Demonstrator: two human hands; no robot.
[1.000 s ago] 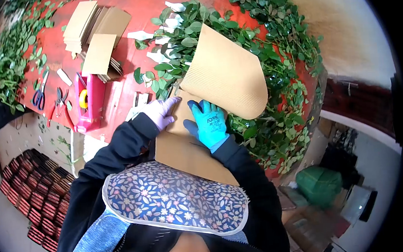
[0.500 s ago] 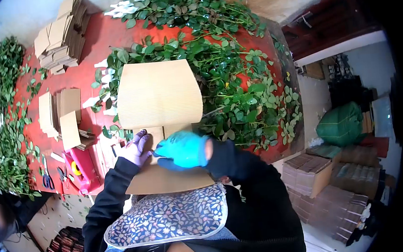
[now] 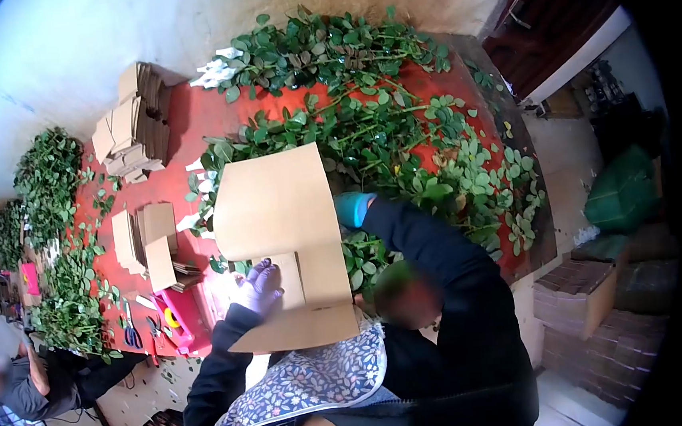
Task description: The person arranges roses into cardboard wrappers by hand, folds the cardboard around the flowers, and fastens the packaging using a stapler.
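Note:
A large cardboard sheet [image 3: 276, 202] lies in front of me, its lower flap [image 3: 302, 328] folded near my floral apron. My left hand [image 3: 260, 288], in a purple glove, rests with fingers spread on a smaller cardboard piece [image 3: 290, 279] at the sheet's left side. To the right of the sheet, my right hand [image 3: 353, 209], in a turquoise glove, reaches among the leafy stems [image 3: 375, 142]; its fingers are hidden behind the cardboard edge and leaves.
Cardboard stacks [image 3: 130, 129] stand at the left, with a pink tape dispenser [image 3: 183, 320], scissors [image 3: 131, 329] and red pliers [image 3: 155, 330] nearby. Another person [image 3: 42, 381] is at far left. Boxes [image 3: 575, 287] and a green sack [image 3: 620, 191] are at right.
My right hand has moved from the cardboard to the stems at the right. The large sheet's upper part now shows its smooth side instead of ridges. The camera view has shifted.

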